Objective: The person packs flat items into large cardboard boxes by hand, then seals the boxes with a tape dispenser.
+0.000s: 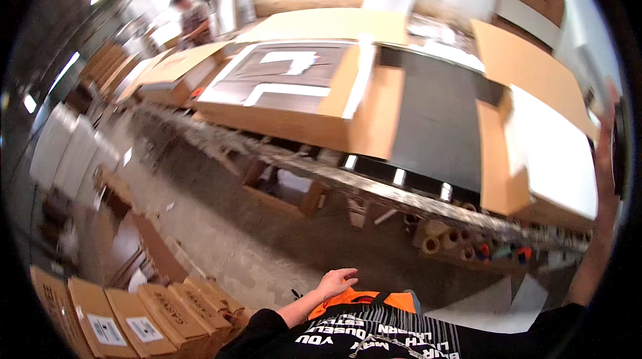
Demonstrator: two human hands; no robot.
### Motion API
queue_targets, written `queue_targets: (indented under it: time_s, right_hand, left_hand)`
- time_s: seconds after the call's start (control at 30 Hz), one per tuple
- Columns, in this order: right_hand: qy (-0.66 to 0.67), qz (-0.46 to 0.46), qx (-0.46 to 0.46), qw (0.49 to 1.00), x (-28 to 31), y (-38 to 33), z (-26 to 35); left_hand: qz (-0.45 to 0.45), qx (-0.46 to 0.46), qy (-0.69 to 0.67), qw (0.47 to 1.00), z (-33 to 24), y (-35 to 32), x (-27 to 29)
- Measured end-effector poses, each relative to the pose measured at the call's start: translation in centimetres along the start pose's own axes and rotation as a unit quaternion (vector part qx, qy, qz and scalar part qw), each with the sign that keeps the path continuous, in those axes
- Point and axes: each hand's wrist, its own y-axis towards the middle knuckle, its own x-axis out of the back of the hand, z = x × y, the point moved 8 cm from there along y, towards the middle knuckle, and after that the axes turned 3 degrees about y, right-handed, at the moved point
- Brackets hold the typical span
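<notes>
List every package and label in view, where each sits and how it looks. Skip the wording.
Row of brown cartons: floor, lower left, standing side by side.
White labels: rectangular, on the leftmost cartons' faces.
Open flat carton: long bench, centre, tan flaps around dark panels with white strips.
Flat carton: bench, further left, tan.
Carton with white board: bench, right, near the right hand.
Tape rolls: under the bench, tan cores.

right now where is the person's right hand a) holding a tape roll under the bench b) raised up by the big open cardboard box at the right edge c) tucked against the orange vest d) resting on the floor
b: the right hand is raised high at the right edge of the view, beside the open cardboard box with the white panel, while the left hand hangs low near the orange vest.
</notes>
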Motion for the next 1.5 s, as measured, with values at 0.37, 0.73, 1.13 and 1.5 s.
queue_targets:
  time_s: [0.37,0.73,1.13,1.5]
  right_hand:
    - [0.181,-0.12,0.42,0.881,-26.0,5.6,55.4]
    - [0.325,0.089,0.387,0.858,-49.1,1.0,90.8]
    - [0.57,0.341,0.151,0.732,-61.4,1.7,97.7]
    - [0.552,0.39,-0.015,0.737,-47.7,3.1,122.1]
  left_hand:
    - [-0.388,0.234,-0.115,0.884,18.2,-15.0,16.0]
    - [-0.499,0.47,-0.304,0.662,35.4,-28.7,17.2]
    - [-0.537,0.454,-0.335,0.627,49.4,-27.5,38.6]
    - [-0.578,0.191,-0.202,0.767,69.5,-24.1,83.0]
